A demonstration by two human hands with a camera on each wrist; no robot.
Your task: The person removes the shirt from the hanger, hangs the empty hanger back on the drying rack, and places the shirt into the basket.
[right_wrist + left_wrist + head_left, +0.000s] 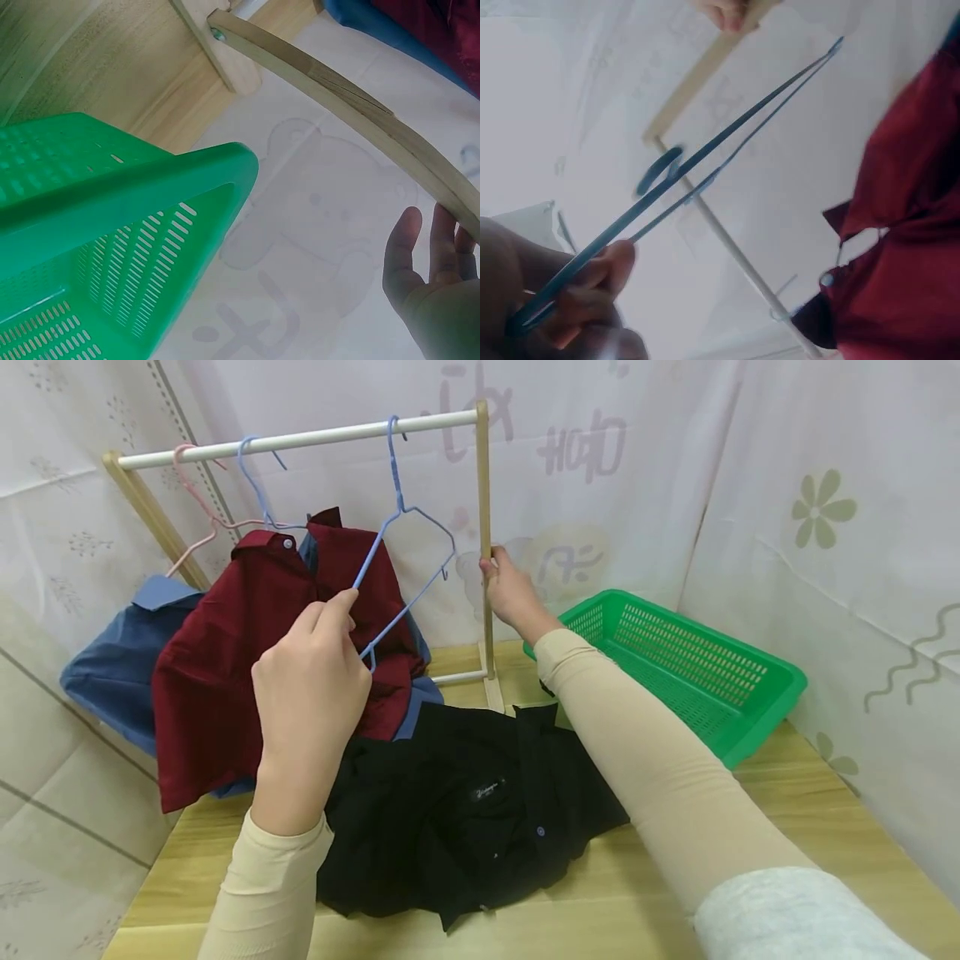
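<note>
My left hand (pixel 311 672) pinches the lower side of a blue clothes hanger (pixel 370 556), which bears no garment and tilts toward me. In the head view the hanger's hook loops over the white rail (pixel 315 437) of a garment rack, near its right end. The right hand (pixel 513 592) holds the rack's right wooden post (pixel 484 502) about halfway up; in the right wrist view one finger (pixel 405 236) stands off it. A black shirt (pixel 480 810) lies crumpled on the table below. Left of the hanger hang a dark red shirt (pixel 240 635) and a blue garment (pixel 123 652).
A green perforated basket (pixel 750 727) stands right of the rack, partly behind my right forearm. A pink hanger (pixel 197 497) and another blue hanger (pixel 255 485) hang toward the rail's left end. Printed white cloth surrounds the wooden table (pixel 810 827).
</note>
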